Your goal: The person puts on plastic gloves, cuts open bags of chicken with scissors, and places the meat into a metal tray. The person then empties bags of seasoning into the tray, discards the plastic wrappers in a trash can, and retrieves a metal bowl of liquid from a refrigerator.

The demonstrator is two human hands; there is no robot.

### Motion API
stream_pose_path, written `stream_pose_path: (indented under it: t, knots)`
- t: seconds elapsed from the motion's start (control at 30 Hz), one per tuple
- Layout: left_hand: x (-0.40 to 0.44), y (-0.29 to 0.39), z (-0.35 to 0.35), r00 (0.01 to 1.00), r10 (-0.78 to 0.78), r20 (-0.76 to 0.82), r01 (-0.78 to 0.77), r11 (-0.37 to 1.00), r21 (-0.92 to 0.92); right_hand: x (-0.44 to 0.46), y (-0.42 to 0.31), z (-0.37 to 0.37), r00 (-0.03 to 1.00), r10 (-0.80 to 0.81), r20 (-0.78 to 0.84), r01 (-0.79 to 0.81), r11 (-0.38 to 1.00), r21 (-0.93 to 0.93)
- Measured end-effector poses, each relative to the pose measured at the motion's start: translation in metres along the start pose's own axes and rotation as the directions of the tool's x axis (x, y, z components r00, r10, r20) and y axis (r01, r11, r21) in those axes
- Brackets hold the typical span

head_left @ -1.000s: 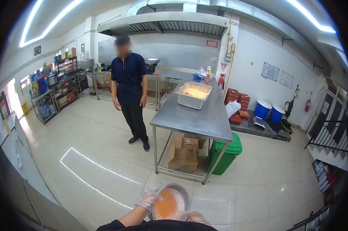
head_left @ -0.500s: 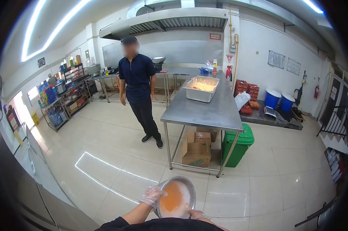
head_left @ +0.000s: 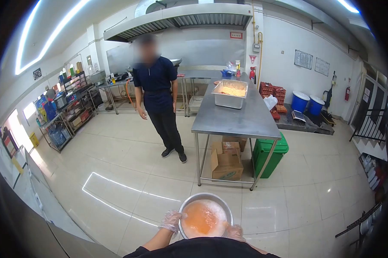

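Note:
A round metal pot (head_left: 226, 205) of orange liquid (head_left: 200, 218) with pale foam is at the bottom middle, close in front of my body. My left hand (head_left: 172, 221), in a clear plastic glove, grips the left side of the rim. On the opposite side, my right hand (head_left: 234, 232), gloved the same way, holds the rim at the lower right. Its fingers are partly hidden by the pot and my dark sleeve.
A steel table (head_left: 237, 124) stands ahead, bearing a deep metal pan (head_left: 228, 101) of yellow food. Below are cardboard boxes (head_left: 226, 163) and a green bin (head_left: 269, 157). A person (head_left: 155, 92) in dark clothes stands left of the table on the tiled floor (head_left: 116, 159).
The pot and both hands sit further right in the view, and my right hand shows more. The view has shifted; the table appears further right. The person's arms have moved slightly.

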State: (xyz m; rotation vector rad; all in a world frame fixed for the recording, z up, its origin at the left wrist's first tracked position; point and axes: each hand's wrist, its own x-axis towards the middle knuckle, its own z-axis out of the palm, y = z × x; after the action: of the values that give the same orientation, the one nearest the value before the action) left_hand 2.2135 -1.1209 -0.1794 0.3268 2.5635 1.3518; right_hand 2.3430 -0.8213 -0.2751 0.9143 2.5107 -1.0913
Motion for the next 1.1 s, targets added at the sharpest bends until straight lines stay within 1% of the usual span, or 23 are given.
stream_pose_path:
  t: [0.07,0.17,0.27,0.37,0.47,0.57,0.67,0.77,0.87,0.97,1.0,1.07,1.1]
  knots:
    - [-0.006,0.002,-0.029,0.999,-0.016,0.029,0.013,0.995,0.1,-0.002,-0.016,0.013,1.0,0.008,-0.018,-0.008,1.0,0.003]
    - [-0.016,0.001,-0.071,0.998,0.058,-0.01,-0.053,0.955,0.293,-0.004,-0.04,0.036,0.999,0.007,-0.033,-0.007,1.0,0.002]
    - [-0.022,-0.012,-0.101,0.995,-0.092,-0.05,0.103,0.945,0.309,-0.006,-0.063,0.062,0.999,-0.002,-0.036,0.002,1.0,0.004]
    - [-0.032,-0.007,-0.136,0.972,-0.235,-0.023,0.236,0.958,0.164,-0.009,-0.083,0.086,1.0,-0.015,-0.026,0.015,1.0,0.004]
    - [-0.031,-0.033,-0.157,0.981,-0.194,-0.019,0.192,0.938,0.29,-0.012,-0.102,0.103,1.0,-0.023,-0.01,0.023,1.0,0.01]
    - [-0.034,-0.039,-0.166,0.959,-0.271,-0.086,0.283,0.93,0.233,-0.013,-0.112,0.11,1.0,-0.025,0.002,0.025,1.0,0.01]
    - [-0.038,-0.035,-0.17,0.949,-0.313,-0.03,0.314,0.941,0.122,-0.01,-0.118,0.11,1.0,-0.025,0.013,0.025,1.0,-0.003]
    - [-0.035,-0.047,-0.17,0.97,-0.239,-0.05,0.244,0.953,0.178,-0.007,-0.118,0.104,1.0,-0.015,0.022,0.016,1.0,-0.017]
    - [-0.035,-0.042,-0.169,0.971,-0.23,-0.058,0.235,0.968,0.088,0.001,-0.11,0.1,1.0,0.01,0.028,-0.009,0.999,-0.034]
    - [-0.015,-0.078,-0.159,0.994,-0.095,0.056,0.066,0.921,0.383,0.008,-0.103,0.095,0.999,0.037,0.016,-0.036,0.999,-0.033]
    - [-0.011,-0.068,-0.156,0.987,-0.133,0.091,0.079,0.892,0.445,0.013,-0.099,0.093,0.999,0.043,0.011,-0.042,0.999,-0.027]
    - [-0.006,-0.066,-0.142,0.966,-0.235,0.11,0.174,0.901,0.398,0.023,-0.096,0.094,0.998,0.055,-0.004,-0.056,0.998,-0.013]
    - [-0.004,-0.054,-0.139,0.951,-0.286,0.121,0.223,0.9,0.375,0.028,-0.096,0.093,0.998,0.059,-0.015,-0.059,0.998,-0.001]
